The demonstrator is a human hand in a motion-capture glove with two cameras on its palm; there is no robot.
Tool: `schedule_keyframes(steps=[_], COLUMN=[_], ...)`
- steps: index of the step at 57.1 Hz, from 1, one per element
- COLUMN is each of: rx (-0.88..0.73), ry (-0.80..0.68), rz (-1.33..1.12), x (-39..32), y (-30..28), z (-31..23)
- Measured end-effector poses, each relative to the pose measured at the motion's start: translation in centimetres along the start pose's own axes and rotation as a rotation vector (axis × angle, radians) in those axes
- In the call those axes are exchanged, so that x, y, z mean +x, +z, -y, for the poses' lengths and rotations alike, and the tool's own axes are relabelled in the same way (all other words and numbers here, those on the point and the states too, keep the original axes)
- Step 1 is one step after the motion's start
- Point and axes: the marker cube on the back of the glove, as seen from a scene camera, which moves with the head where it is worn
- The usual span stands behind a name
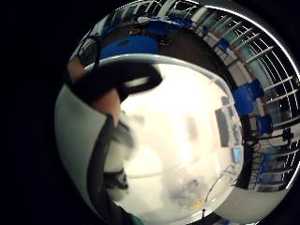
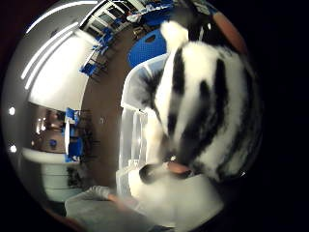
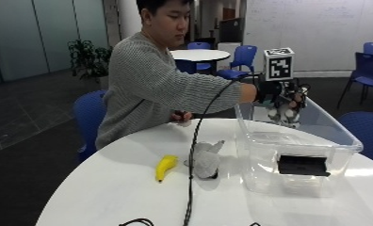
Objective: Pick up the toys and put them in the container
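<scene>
My gloved right hand (image 3: 268,92) grips a black-and-white striped zebra plush (image 3: 288,109) and holds it just above the far end of the clear plastic container (image 3: 260,165). The zebra (image 2: 207,106) fills much of the thumb side palm view, with the container's rim (image 2: 131,96) beside it. On the white table (image 3: 111,188) lie a yellow banana toy (image 3: 166,167) and a grey plush toy (image 3: 205,159), both to the left of the container. The little finger side palm view looks down into the container (image 1: 187,140) past a strapped finger (image 1: 110,101).
The person's bare left hand (image 3: 182,117) rests on the table behind the grey plush. A black cable (image 3: 191,169) runs from the glove across the table to its front edge. Blue chairs (image 3: 89,117) stand around the table.
</scene>
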Motion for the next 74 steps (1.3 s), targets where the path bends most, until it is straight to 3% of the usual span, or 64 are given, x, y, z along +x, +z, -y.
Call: schedule_keyframes(steps=[9,16,21,29,44,49,58,74], rx=[-0.148,-0.148,-0.145,-0.119,-0.024,-0.016,-0.05,-0.121], ry=[-0.01,0.059,-0.047,-0.035,0.034,0.033,0.261,0.296], rz=[-0.028,-0.116,-0.013,-0.004,0.082,-0.028,-0.09,-0.039], x=[0.9,1.6,0.4,0.7,9.1,13.8,20.6,22.5], y=[1.5,1.4,0.6,-1.5,-9.1,-10.3,-9.9,-5.0], z=[-0.5,-0.8,-1.4,-3.2,-12.6,-17.8,-23.0,-24.8])
